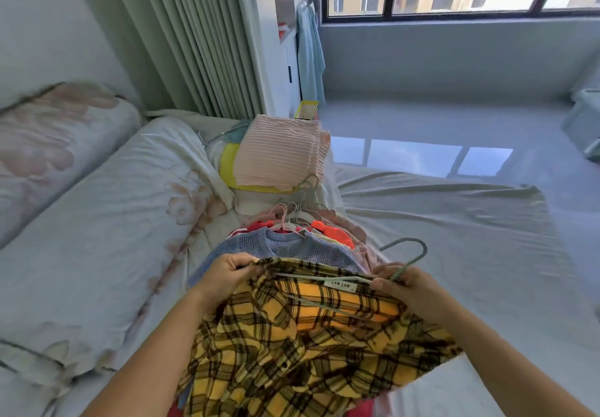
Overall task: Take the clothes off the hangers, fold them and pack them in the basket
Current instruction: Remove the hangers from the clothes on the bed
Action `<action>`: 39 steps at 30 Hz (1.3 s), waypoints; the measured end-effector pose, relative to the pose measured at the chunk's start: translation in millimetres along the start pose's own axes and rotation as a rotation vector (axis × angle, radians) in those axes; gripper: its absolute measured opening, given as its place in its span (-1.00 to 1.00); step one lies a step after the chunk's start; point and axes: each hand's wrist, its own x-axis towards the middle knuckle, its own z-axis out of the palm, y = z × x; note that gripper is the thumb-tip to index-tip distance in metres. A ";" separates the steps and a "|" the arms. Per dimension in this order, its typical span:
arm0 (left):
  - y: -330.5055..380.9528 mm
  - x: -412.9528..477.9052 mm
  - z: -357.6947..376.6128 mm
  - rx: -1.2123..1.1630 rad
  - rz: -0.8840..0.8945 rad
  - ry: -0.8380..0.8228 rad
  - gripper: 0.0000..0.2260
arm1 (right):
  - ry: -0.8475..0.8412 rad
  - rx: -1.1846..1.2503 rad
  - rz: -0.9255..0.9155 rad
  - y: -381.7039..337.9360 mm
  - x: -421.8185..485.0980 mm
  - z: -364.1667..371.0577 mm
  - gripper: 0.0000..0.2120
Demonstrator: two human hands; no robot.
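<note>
The yellow plaid shirt [292, 335] lies at the near end of the bed [454, 238], on top of the pile of hung clothes [285, 241], and its green hanger [406, 254] is still threaded through the collar. You are at the stage of working that hanger out.

Your left hand [227, 273] pinches the collar edge on the left, fingers curled round the fabric. Your right hand [402, 283] grips the hanger at the neck, just below the hook, with the right side of the collar bunched under it. Both forearms reach in from the near edge, wrists bent slightly inward toward each other.

Watch the hanger's left arm: it sits deep inside the shirt, and if you pull to the right without freeing the shoulder, it will likely drag or stretch the collar. The hook points up and away from you, just beside the blue knit sweater [285, 251]; a careless swing could snag that open weave. The other hangers [295, 208] lie tangled together at the far end of the pile, so tugging the shirt upward may shift them too.

Beyond the pile, a folded pink garment [279, 153] rests on something yellow. To the left lie a quilt [97, 221] and pillow [48, 130]. I can't make out a basket here.
</note>
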 end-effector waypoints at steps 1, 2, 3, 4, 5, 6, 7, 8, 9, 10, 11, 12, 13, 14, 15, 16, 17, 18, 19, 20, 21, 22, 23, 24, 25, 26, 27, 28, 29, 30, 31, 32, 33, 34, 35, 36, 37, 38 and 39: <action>0.7 -0.8 -2.2 -0.037 -0.019 -0.002 -0.69 | -0.004 0.038 0.024 4.2 -4.1 -2.2 -0.58; 0.3 -0.6 -4.9 -0.085 -0.046 0.008 -0.76 | -0.009 0.060 0.045 7.5 -7.0 -3.4 -0.68; -1.6 0.9 -7.5 -0.130 -0.080 0.019 -0.82 | -0.012 0.073 0.050 10.0 -9.0 -4.1 -0.81; -4.4 3.0 -10.0 -0.173 -0.109 0.030 -0.83 | 0.001 0.089 0.054 13.0 -9.4 -4.5 -0.86; -9.3 5.8 -12.7 -0.201 -0.141 0.036 -0.83 | 0.019 0.115 0.055 16.5 -9.3 -4.9 -0.86; -13.6 8.6 -15.1 -0.226 -0.173 0.042 -0.82 | 0.035 0.157 0.061 18.5 -8.9 -4.6 -0.84; -18.8 11.3 -17.5 -0.240 -0.207 0.046 -0.81 | 0.051 0.240 0.066 20.3 -7.4 -4.5 -0.81; -23.7 13.9 -18.8 -0.258 -0.232 0.043 -0.80 | 0.072 0.351 0.076 18.9 -6.2 -5.0 -0.68; -28.9 17.3 -19.9 -0.266 -0.246 0.045 -0.80 | 0.093 0.476 0.089 19.4 -3.2 -4.8 -0.51; -32.1 21.1 -19.8 -0.279 -0.249 0.056 -0.81 | 0.114 0.605 0.101 18.5 1.1 -3.7 -0.40; -34.2 25.6 -18.4 -0.283 -0.246 0.077 -0.82 | 0.136 0.735 0.104 15.0 6.0 -0.7 -0.35; -36.3 30.9 -15.7 -0.313 -0.236 0.093 -0.83 | 0.165 0.851 0.107 11.7 12.8 3.7 -0.35; -35.0 35.7 -10.8 -0.356 -0.232 0.101 -0.84 | 0.193 0.960 0.126 4.4 19.6 9.0 -0.39; -31.3 40.7 -4.1 -0.440 -0.231 0.096 -0.86 | 0.223 1.050 0.153 -3.4 27.2 15.4 -0.48; -26.8 46.0 4.0 -0.529 -0.234 0.077 -0.87 | 0.253 1.129 0.186 -13.8 34.5 22.6 -0.61; -22.1 51.1 13.8 -0.626 -0.240 0.051 -0.88 | 0.275 1.181 0.220 -22.9 42.3 30.5 -0.73; -17.3 55.4 23.6 -0.683 -0.247 0.025 -0.86 | 0.292 1.221 0.260 -32.9 49.4 38.4 -0.77; -13.0 59.4 33.8 -0.725 -0.250 -0.003 -0.84 | 0.295 1.261 0.281 -42.1 56.2 45.7 -0.76; -10.3 61.8 43.5 -0.740 -0.249 -0.033 -0.78 | 0.299 1.309 0.288 -50.7 62.3 51.8 -0.75; -9.1 63.2 53.0 -0.747 -0.256 -0.066 -0.66 | 0.309 1.359 0.278 -56.1 68.8 56.8 -0.74; -10.4 64.6 60.2 -0.720 -0.250 -0.099 -0.47 | 0.328 1.397 0.274 -60.8 74.3 59.9 -0.73; -12.9 65.9 66.6 -0.626 -0.221 -0.122 -0.27 | 0.350 1.418 0.284 -63.1 79.2 62.0 -0.73; -17.0 67.6 73.5 -0.468 -0.179 -0.149 -0.11 | 0.375 1.425 0.307 -65.1 83.0 63.2 -0.74; -19.1 68.2 80.3 -0.303 -0.138 -0.179 -0.02 | 0.401 1.426 0.326 -65.5 86.7 64.4 -0.75; -21.7 68.4 87.8 -0.173 -0.099 -0.214 0.02 | 0.420 1.431 0.339 -67.8 89.7 65.0 -0.76; -22.7 68.2 95.0 -0.082 -0.075 -0.237 0.03 | 0.435 1.441 0.343 -69.2 92.9 66.4 -0.77; -22.0 67.6 102.9 -0.030 -0.052 -0.227 -0.01 | 0.445 1.454 0.344 -72.5 94.8 67.7 -0.79; -21.9 68.4 109.2 -0.011 -0.029 -0.190 -0.14 | 0.458 1.464 0.343 -73.9 96.3 69.7 -0.81; -24.0 70.4 113.9 -0.001 0.007 -0.150 -0.38 | 0.476 1.463 0.337 -74.7 96.8 71.2 -0.84; -24.5 72.4 114.9 0.011 0.029 -0.136 -0.62 | 0.498 1.445 0.327 -74.2 97.6 71.8 -0.86; -25.7 74.1 114.9 0.020 0.048 -0.144 -0.80 | 0.532 1.389 0.325 -71.7 97.0 70.4 -0.87; -26.9 74.9 113.5 0.024 0.059 -0.164 -0.90 | 0.576 1.296 0.316 -67.0 96.8 65.8 -0.87; -28.6 74.2 112.5 0.030 0.073 -0.183 -0.92 | 0.633 1.208 0.305 -63.3 97.0 57.3 -0.86; -28.8 71.4 110.3 0.031 0.077 -0.205 -0.88 | 0.689 1.118 0.276 -59.1 97.7 47.2 -0.85; -32.9 69.0 109.3 0.028 0.068 -0.225 -0.83 | 0.729 1.100 0.242 -53.5 99.5 34.5 -0.83; -36.8 65.9 107.3 0.012 0.039 -0.235 -0.80 | 0.760 1.143 0.196 -48.0 100.6 20.0 -0.81; -41.1 62.8 105.2 -0.023 -0.001 -0.222 -0.80 | 0.791 1.223 0.149 -43.5 101.9 5.8 -0.80; -44.3 59.5 101.7 -0.074 -0.052 -0.198 -0.83 | 0.814 1.289 0.093 -39.4 101.7 -8.0 -0.79; -47.3 57.0 99.2 -0.138 -0.094 -0.164 -0.85 | 0.827 1.334 0.057 -36.1 100.5 -20.1 -0.79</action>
